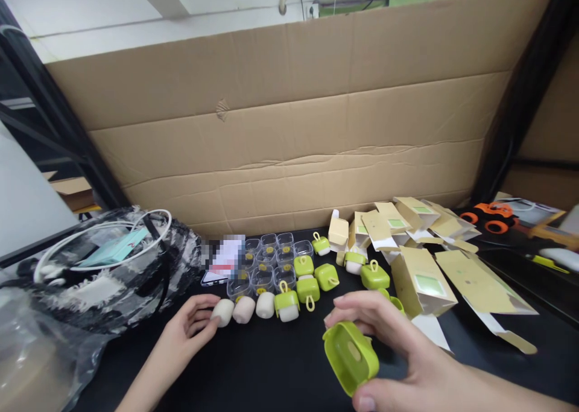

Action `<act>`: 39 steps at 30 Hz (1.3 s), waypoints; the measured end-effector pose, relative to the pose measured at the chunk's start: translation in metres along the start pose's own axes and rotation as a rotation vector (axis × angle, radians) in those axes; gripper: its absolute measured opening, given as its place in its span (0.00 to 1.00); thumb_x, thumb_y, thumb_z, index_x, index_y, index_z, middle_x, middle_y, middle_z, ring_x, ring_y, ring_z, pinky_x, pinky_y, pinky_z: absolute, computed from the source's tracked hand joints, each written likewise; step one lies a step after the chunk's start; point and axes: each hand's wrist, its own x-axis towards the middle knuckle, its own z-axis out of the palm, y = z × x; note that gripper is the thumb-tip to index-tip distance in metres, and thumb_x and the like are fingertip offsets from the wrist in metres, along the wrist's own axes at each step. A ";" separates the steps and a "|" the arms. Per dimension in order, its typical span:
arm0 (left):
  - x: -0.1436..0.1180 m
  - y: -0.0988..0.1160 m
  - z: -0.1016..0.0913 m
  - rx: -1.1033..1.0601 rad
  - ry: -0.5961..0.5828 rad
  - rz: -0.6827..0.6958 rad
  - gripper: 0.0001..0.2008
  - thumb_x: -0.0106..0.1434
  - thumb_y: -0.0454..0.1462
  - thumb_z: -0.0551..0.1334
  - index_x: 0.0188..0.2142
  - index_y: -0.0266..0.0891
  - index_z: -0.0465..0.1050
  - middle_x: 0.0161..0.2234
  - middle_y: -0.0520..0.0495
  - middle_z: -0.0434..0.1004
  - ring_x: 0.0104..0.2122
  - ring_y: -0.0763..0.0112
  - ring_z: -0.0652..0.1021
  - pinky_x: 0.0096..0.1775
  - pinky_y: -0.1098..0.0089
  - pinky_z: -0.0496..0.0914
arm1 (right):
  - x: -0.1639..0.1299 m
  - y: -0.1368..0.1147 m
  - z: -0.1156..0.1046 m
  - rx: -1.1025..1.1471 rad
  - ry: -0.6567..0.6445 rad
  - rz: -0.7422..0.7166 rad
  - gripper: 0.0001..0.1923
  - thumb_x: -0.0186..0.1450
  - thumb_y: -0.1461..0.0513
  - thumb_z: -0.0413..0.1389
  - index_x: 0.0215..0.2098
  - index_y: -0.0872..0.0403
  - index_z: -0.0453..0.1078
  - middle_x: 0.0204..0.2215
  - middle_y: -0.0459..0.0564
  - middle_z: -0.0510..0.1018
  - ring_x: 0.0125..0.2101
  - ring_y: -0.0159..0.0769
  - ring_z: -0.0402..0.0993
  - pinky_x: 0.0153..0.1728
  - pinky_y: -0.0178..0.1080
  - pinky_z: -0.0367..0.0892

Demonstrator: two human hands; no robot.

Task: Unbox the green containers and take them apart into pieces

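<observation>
My left hand (196,324) has its thumb and fingers closed on a small cream rounded block (223,313) resting on the black table. To the right of it stand a pinkish block (244,310) and another white block (265,305). In my right hand (389,339) is a hollow lime-green case cover (350,358), its open side facing me and a small oval mark inside. Several green-capped cases with loops, such as a green-and-white case (286,305), stand between my hands. Behind the blocks sit rows of clear plastic boxes (263,278) with yellow stickers.
Opened beige cartons (423,282) lie across the right side. A phone (224,260) rests at the back left, beside a black-and-white fabric bundle (136,291) with a white cable. A cardboard panel (289,128) stands behind. An orange toy vehicle (491,216) is at far right.
</observation>
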 end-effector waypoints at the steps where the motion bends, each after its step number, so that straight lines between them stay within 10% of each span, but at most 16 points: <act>1: 0.000 0.003 -0.001 0.011 -0.027 -0.010 0.22 0.41 0.51 0.70 0.31 0.39 0.74 0.30 0.46 0.78 0.31 0.61 0.79 0.36 0.65 0.75 | 0.000 0.000 0.000 0.004 -0.001 -0.005 0.34 0.57 0.64 0.63 0.55 0.42 0.50 0.50 0.49 0.69 0.52 0.37 0.66 0.54 0.42 0.60; 10: -0.002 0.004 0.005 0.020 -0.012 -0.056 0.23 0.38 0.53 0.70 0.28 0.40 0.72 0.30 0.47 0.78 0.35 0.57 0.79 0.40 0.62 0.74 | 0.001 0.000 -0.001 -0.062 0.004 -0.016 0.34 0.57 0.63 0.63 0.55 0.44 0.51 0.50 0.50 0.70 0.51 0.37 0.67 0.53 0.40 0.62; 15: -0.015 0.019 0.013 0.263 0.229 0.154 0.23 0.44 0.50 0.67 0.38 0.42 0.71 0.41 0.45 0.74 0.44 0.51 0.73 0.50 0.53 0.66 | 0.006 0.000 0.000 -0.298 0.093 -0.043 0.29 0.57 0.61 0.62 0.54 0.48 0.55 0.48 0.51 0.71 0.48 0.39 0.70 0.50 0.40 0.66; 22: -0.049 0.081 0.113 -0.503 -0.697 -0.129 0.15 0.54 0.47 0.64 0.34 0.39 0.70 0.32 0.49 0.73 0.34 0.67 0.74 0.40 0.66 0.69 | 0.007 0.014 0.003 -0.497 0.107 -0.239 0.32 0.59 0.62 0.61 0.57 0.46 0.50 0.50 0.52 0.69 0.50 0.39 0.67 0.49 0.40 0.66; 26: -0.041 0.084 0.140 -0.782 -0.639 -0.278 0.13 0.48 0.39 0.70 0.31 0.36 0.72 0.26 0.52 0.72 0.26 0.75 0.71 0.33 0.73 0.67 | 0.012 0.007 -0.004 -0.443 0.112 -0.160 0.38 0.52 0.60 0.66 0.56 0.50 0.53 0.51 0.54 0.67 0.49 0.41 0.67 0.49 0.41 0.66; 31: -0.029 0.060 0.135 -0.768 -0.558 -0.223 0.11 0.48 0.39 0.70 0.30 0.37 0.75 0.27 0.51 0.76 0.29 0.71 0.74 0.33 0.73 0.67 | 0.022 0.004 -0.008 -0.258 0.122 0.063 0.05 0.61 0.64 0.55 0.36 0.54 0.68 0.30 0.46 0.75 0.31 0.32 0.71 0.35 0.35 0.69; 39: -0.045 0.058 0.134 -0.698 -0.552 -0.151 0.10 0.50 0.39 0.70 0.32 0.40 0.75 0.29 0.52 0.77 0.32 0.71 0.75 0.37 0.73 0.68 | 0.018 0.027 0.008 0.115 0.175 0.292 0.08 0.57 0.60 0.59 0.26 0.57 0.67 0.23 0.47 0.73 0.23 0.29 0.67 0.25 0.33 0.64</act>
